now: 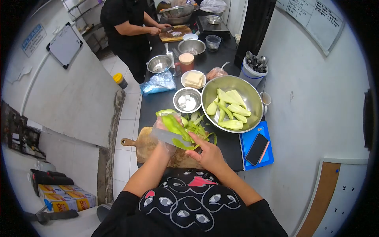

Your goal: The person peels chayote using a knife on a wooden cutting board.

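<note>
- The left hand (160,125), in a clear plastic glove, is curled around a long green vegetable (173,125), partly peeled and held above the wooden board (147,149).
- The right hand (209,155), bare, closes on a knife (167,136), index finger and thumb at the near end of its blade; the handle is hidden beneath the palm.
- The blade lies against the vegetable, between both hands.
- Just beyond the right fingers, green peelings (196,127) lie heaped.
- Ahead and to the right of the hands, a large metal bowl (254,94) holds pale peeled vegetables (238,109).
- Straight ahead of the hands, a small bowl (175,99) of white pieces stands on the counter (149,112).
</note>
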`<action>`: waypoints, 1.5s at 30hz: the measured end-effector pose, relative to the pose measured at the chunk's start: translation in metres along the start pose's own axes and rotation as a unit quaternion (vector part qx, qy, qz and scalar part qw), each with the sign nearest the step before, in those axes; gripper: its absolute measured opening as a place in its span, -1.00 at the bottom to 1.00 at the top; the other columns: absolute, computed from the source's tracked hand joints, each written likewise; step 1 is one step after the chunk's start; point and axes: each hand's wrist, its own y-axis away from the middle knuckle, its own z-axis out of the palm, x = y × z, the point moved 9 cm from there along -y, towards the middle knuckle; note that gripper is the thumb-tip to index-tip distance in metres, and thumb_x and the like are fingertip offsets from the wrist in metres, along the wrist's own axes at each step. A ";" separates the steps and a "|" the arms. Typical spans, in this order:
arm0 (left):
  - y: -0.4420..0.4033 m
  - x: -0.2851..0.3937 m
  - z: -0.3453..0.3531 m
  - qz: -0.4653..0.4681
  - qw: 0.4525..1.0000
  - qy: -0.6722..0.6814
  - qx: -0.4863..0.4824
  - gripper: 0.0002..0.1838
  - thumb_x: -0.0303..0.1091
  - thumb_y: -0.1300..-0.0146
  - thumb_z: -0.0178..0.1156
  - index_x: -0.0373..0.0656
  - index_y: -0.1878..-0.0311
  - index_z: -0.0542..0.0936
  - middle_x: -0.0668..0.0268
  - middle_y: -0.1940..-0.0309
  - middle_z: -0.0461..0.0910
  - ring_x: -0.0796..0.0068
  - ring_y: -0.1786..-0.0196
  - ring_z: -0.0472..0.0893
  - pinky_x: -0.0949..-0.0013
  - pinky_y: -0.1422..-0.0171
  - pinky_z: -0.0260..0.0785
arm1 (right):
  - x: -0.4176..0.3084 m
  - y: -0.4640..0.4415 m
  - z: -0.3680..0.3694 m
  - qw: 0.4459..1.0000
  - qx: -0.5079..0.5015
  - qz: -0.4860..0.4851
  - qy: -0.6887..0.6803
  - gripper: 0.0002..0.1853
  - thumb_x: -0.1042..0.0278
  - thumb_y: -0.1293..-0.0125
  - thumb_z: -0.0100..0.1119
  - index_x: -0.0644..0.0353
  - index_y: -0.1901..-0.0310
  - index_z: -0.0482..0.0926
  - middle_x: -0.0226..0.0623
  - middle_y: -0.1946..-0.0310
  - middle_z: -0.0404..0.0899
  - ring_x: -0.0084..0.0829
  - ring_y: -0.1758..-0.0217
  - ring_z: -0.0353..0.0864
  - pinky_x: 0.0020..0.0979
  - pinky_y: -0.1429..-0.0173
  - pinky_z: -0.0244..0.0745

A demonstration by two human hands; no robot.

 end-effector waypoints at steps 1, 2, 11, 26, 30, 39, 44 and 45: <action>0.000 0.002 -0.001 0.019 1.000 -0.010 -0.009 -0.43 0.11 -0.36 -0.37 -0.23 0.14 0.43 0.17 0.45 0.50 0.28 0.46 0.48 0.27 0.32 0.43 | 0.003 0.001 0.002 1.000 -0.009 0.013 -0.023 -0.31 -0.12 -0.14 0.21 -0.11 -0.29 0.31 -0.05 0.27 0.58 -0.05 0.20 0.58 -0.17 0.11 0.47; -0.003 0.003 -0.002 0.039 0.999 -0.019 -0.020 -0.44 0.11 -0.36 -0.36 -0.22 0.13 0.42 0.17 0.44 0.50 0.28 0.45 0.48 0.28 0.32 0.43 | 0.006 0.000 0.004 0.999 -0.018 0.025 -0.045 -0.32 -0.10 -0.14 0.23 -0.08 -0.29 0.31 -0.01 0.21 0.58 -0.02 0.14 0.58 -0.18 0.05 0.47; 0.020 0.023 0.026 0.129 0.990 0.017 -0.058 -0.49 0.13 -0.37 -0.25 -0.16 0.11 0.42 0.14 0.36 0.52 0.28 0.29 0.52 0.28 0.13 0.42 | 0.005 -0.005 -0.004 0.985 0.019 0.012 -0.174 -0.40 0.09 -0.20 0.25 0.08 -0.25 0.36 0.05 -0.03 0.51 -0.07 -0.14 0.49 -0.28 -0.18 0.36; 0.000 0.030 0.022 0.058 0.989 0.126 -0.049 -0.35 0.15 -0.37 -0.21 -0.38 -0.03 0.37 0.03 0.12 0.50 0.18 0.11 0.54 0.25 0.02 0.46 | 0.034 0.008 -0.009 0.994 0.011 0.034 -0.108 -0.51 0.06 -0.23 0.19 -0.12 -0.20 0.44 -0.18 0.42 0.60 -0.25 0.39 0.62 -0.31 0.25 0.49; -0.010 0.042 0.013 0.043 0.990 0.104 -0.079 -0.45 0.07 -0.40 -0.25 -0.29 0.00 0.41 0.12 0.13 0.53 0.29 0.14 0.55 0.32 0.03 0.47 | 0.021 0.018 -0.018 0.999 0.001 0.039 0.001 -0.49 -0.03 -0.17 0.21 -0.22 -0.17 0.46 -0.10 0.40 0.58 -0.10 0.35 0.60 -0.20 0.27 0.48; 0.011 0.068 0.034 0.095 0.994 0.054 -0.007 -0.51 0.05 -0.39 -0.22 -0.23 0.07 0.42 0.17 0.18 0.52 0.34 0.20 0.56 0.35 0.10 0.48 | 0.012 0.020 -0.027 0.997 0.029 0.012 0.073 -0.49 -0.08 -0.13 0.22 -0.26 -0.15 0.49 -0.24 0.55 0.48 -0.18 0.47 0.54 -0.21 0.38 0.45; 0.006 0.064 0.036 0.092 0.994 0.020 -0.053 -0.57 0.07 -0.35 -0.08 -0.17 0.11 0.41 0.15 0.20 0.52 0.28 0.22 0.58 0.33 0.13 0.50 | 0.007 0.018 -0.032 0.992 0.066 -0.022 0.103 -0.49 -0.07 -0.09 0.27 -0.27 -0.12 0.52 -0.31 0.59 0.43 -0.26 0.52 0.51 -0.27 0.44 0.43; 0.008 0.061 0.037 0.082 0.995 0.030 -0.057 -0.57 0.08 -0.34 -0.05 -0.16 0.11 0.41 0.15 0.22 0.52 0.26 0.23 0.58 0.32 0.14 0.51 | 0.005 0.018 -0.033 0.992 0.065 -0.023 0.103 -0.49 -0.07 -0.08 0.28 -0.27 -0.12 0.52 -0.32 0.59 0.44 -0.26 0.52 0.52 -0.27 0.44 0.44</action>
